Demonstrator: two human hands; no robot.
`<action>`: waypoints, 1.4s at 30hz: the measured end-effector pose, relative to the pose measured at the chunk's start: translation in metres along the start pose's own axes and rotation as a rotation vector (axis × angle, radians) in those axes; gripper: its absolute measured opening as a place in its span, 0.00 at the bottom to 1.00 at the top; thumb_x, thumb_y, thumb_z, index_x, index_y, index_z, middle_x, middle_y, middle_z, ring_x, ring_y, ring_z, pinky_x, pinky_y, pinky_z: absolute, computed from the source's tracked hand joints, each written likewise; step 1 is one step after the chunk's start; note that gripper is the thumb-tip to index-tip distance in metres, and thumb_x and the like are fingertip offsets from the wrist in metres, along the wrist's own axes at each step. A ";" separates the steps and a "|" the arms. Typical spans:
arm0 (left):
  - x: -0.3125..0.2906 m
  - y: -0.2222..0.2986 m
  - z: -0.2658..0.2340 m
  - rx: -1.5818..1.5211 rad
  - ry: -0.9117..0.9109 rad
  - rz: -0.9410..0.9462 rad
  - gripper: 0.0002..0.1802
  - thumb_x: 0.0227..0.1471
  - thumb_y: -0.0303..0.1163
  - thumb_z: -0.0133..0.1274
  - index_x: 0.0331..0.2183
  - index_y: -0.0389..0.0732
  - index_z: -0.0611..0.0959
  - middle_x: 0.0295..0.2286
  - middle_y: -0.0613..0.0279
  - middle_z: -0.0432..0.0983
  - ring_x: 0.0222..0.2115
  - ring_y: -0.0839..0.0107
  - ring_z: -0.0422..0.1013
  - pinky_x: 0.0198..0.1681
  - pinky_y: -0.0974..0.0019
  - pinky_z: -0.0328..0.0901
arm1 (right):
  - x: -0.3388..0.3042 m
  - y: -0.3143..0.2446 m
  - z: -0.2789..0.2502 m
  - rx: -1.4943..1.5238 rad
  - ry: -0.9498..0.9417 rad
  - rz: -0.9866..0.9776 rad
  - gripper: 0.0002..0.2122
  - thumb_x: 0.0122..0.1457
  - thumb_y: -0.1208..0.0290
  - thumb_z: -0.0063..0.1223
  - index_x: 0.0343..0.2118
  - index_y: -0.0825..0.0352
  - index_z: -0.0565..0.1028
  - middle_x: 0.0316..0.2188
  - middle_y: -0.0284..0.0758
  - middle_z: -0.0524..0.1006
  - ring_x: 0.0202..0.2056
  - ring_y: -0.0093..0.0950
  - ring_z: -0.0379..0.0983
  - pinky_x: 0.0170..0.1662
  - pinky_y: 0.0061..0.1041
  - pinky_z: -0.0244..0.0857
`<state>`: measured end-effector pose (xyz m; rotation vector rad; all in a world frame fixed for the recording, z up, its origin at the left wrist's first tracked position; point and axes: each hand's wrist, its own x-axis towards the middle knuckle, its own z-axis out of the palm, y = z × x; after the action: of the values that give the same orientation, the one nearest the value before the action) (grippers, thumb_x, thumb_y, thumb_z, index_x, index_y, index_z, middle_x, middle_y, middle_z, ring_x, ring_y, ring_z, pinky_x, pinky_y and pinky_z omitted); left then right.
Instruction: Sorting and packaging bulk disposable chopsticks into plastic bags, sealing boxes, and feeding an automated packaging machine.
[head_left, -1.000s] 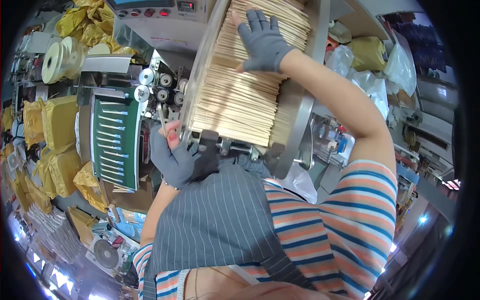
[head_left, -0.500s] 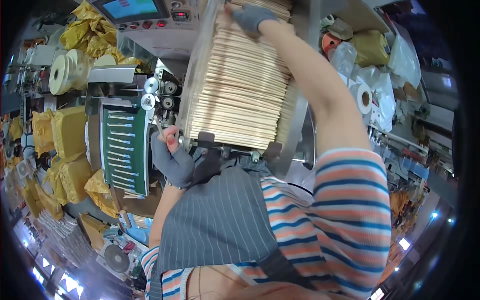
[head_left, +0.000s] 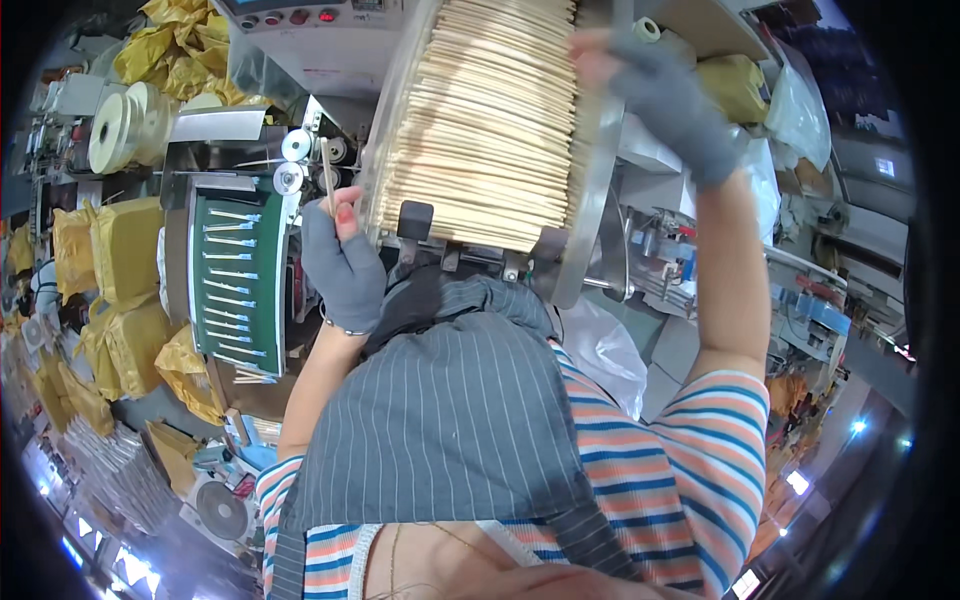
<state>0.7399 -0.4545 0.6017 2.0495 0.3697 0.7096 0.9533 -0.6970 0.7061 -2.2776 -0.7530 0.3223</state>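
Note:
In front of me a clear-walled hopper (head_left: 577, 250) holds a thick stack of pale wooden sticks (head_left: 480, 140), lying crosswise. At its near left corner, my left hand (head_left: 343, 262), in a grey fingerless glove, is closed round one thin wooden stick (head_left: 327, 165) that points upward. My right hand (head_left: 665, 95), gloved alike, is over the hopper's right wall near the far part of the stack. Its fingers are smeared by motion, and whether they hold anything cannot be made out. Two dark blocks, one of them a black block (head_left: 415, 219), stand at the stack's near end.
Left of the hopper, a green conveyor belt (head_left: 262, 330) carries several sticks with blue-and-white bands. Metal rollers (head_left: 290, 178) sit at its far end. Beyond is a control panel (head_left: 300, 50) with buttons. White spools (head_left: 110, 133) and yellow packages (head_left: 128, 255) stand farther left.
My right hand has moved from the far end of the stack to the right, over the hopper's wall. The stick in my left hand now stands more upright.

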 end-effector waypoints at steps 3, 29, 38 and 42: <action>0.001 -0.002 0.002 0.022 0.009 -0.013 0.13 0.60 0.31 0.40 0.36 0.33 0.77 0.28 0.54 0.71 0.29 0.64 0.68 0.34 0.67 0.62 | 0.041 0.036 -0.050 0.379 0.162 0.184 0.13 0.56 0.64 0.52 0.37 0.68 0.78 0.30 0.32 0.79 0.32 0.24 0.75 0.39 0.24 0.69; 0.000 -0.002 0.004 0.059 0.059 -0.004 0.13 0.59 0.32 0.41 0.34 0.34 0.78 0.27 0.55 0.73 0.28 0.65 0.69 0.33 0.67 0.62 | 0.071 0.080 0.060 -0.542 -0.415 -0.057 0.06 0.44 0.72 0.55 0.26 0.66 0.75 0.27 0.42 0.77 0.31 0.38 0.74 0.35 0.33 0.67; -0.002 0.001 0.003 0.061 0.038 -0.066 0.13 0.59 0.32 0.40 0.35 0.35 0.78 0.27 0.55 0.73 0.28 0.64 0.69 0.33 0.67 0.62 | 0.079 0.090 0.067 -0.615 -0.442 0.022 0.07 0.44 0.72 0.55 0.27 0.66 0.77 0.26 0.41 0.77 0.31 0.35 0.75 0.36 0.30 0.68; -0.002 0.001 0.003 0.055 0.072 -0.028 0.13 0.59 0.32 0.40 0.34 0.35 0.78 0.27 0.55 0.72 0.27 0.64 0.69 0.32 0.67 0.62 | 0.085 0.077 0.063 -0.623 -0.389 -0.001 0.06 0.44 0.72 0.55 0.27 0.66 0.77 0.22 0.40 0.77 0.26 0.31 0.75 0.31 0.28 0.68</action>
<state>0.7403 -0.4582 0.6000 2.0704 0.4629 0.7654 1.0273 -0.6560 0.6059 -2.8334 -1.1804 0.6095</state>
